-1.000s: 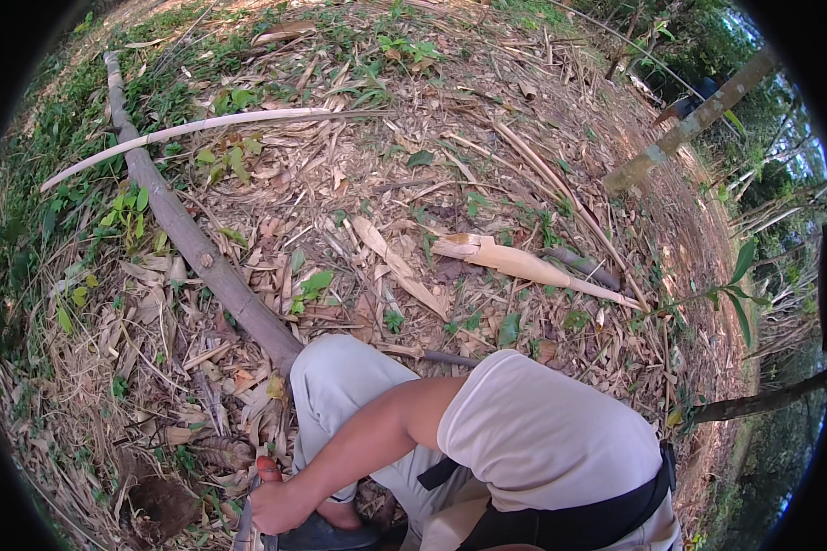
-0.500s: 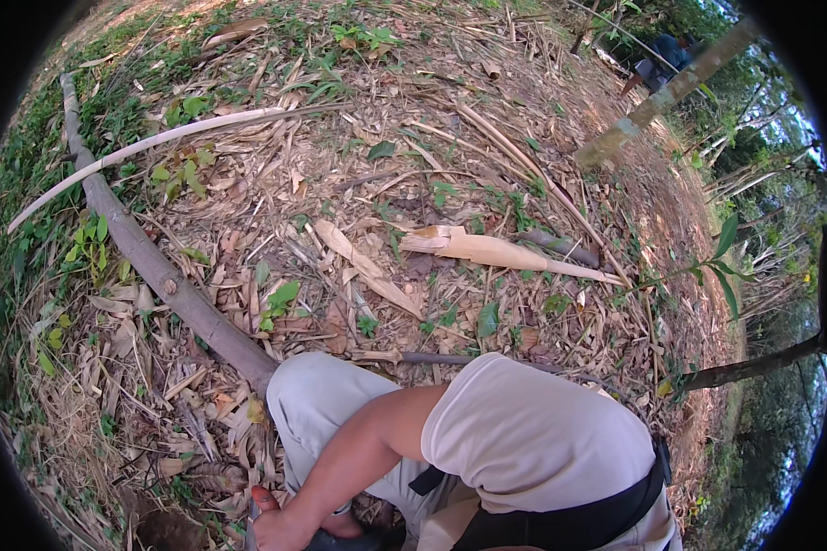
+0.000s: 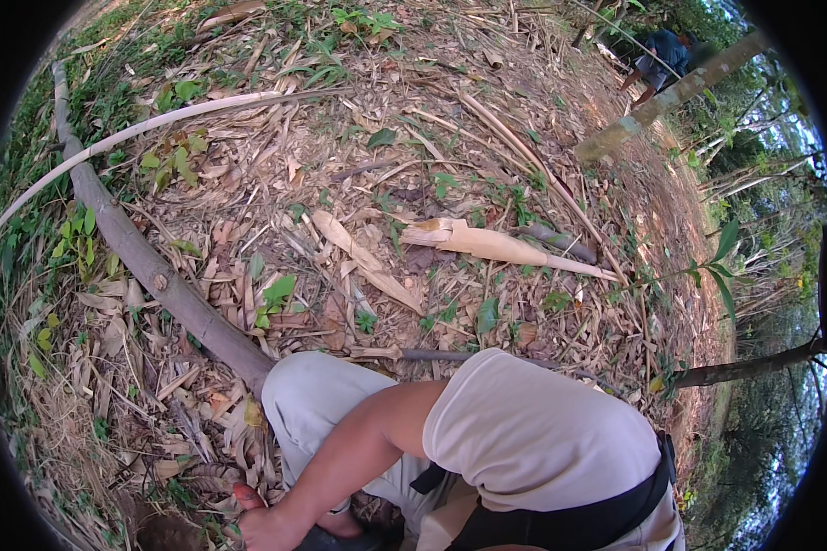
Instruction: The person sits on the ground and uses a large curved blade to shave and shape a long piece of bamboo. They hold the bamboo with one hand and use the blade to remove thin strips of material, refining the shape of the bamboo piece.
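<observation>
My right hand [image 3: 262, 529] is low at the bottom edge, left of centre, with the forearm slanting down to it past my raised knee [image 3: 317, 390]. Its fingers are curled, and a reddish thumb-like tip [image 3: 246, 495] sticks up beside them. What the fingers close on is hidden by the hand and the picture's edge. Just left of the hand are dry curled leaves [image 3: 213, 477] and a dark hollow in the soil [image 3: 167, 531]. My left hand does not show. A sandalled foot [image 3: 343, 523] stands right of the hand.
A long grey branch [image 3: 170, 285] runs from the far left to my knee. A pale bent stick [image 3: 129, 149] crosses it. Split pale wood [image 3: 487, 243] and a peeled strip [image 3: 368, 262] lie ahead among leaf litter. A thin trunk [image 3: 671, 96] and another person [image 3: 662, 60] are far right.
My right hand has shifted slightly left. The view has moved a little, and the other person at the far right shows more fully.
</observation>
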Available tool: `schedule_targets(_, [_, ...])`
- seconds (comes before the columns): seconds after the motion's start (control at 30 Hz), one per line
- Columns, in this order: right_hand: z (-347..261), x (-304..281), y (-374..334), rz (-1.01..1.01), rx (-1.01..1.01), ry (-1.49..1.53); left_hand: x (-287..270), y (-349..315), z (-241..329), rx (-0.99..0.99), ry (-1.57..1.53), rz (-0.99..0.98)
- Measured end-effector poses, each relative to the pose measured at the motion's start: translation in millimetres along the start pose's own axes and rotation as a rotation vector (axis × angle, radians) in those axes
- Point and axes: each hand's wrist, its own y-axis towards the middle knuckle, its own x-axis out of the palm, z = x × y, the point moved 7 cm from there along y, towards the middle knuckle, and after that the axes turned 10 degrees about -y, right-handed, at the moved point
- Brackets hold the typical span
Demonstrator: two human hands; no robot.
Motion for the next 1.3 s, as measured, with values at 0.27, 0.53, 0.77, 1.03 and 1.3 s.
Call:
schedule_targets(0.27, [54, -63, -24, 0.064, 0.273, -0.039, -49, -19, 14, 0.072, -0.073, 0.049])
schedule_targets(0.53, [129, -153, -86, -0.196, 0.533, -0.038, -210, -44, 29, 0.191, -0.057, 0.139])
schedule_targets(0.77, [152, -186, -92, 0.056, 0.938, -0.064, -170, -132, 47, 0.477, -0.082, 0.239])
schedule_targets(1.03, [82, -145, -37, 0.397, 0.894, 0.342, -169, -136, 48, 0.545, 0.017, 0.122])
schedule_targets(1.3, [-69, -60, 11, 0.233, 0.107, 0.001, -174, -149, 44, 0.438, -0.02, 0.025])
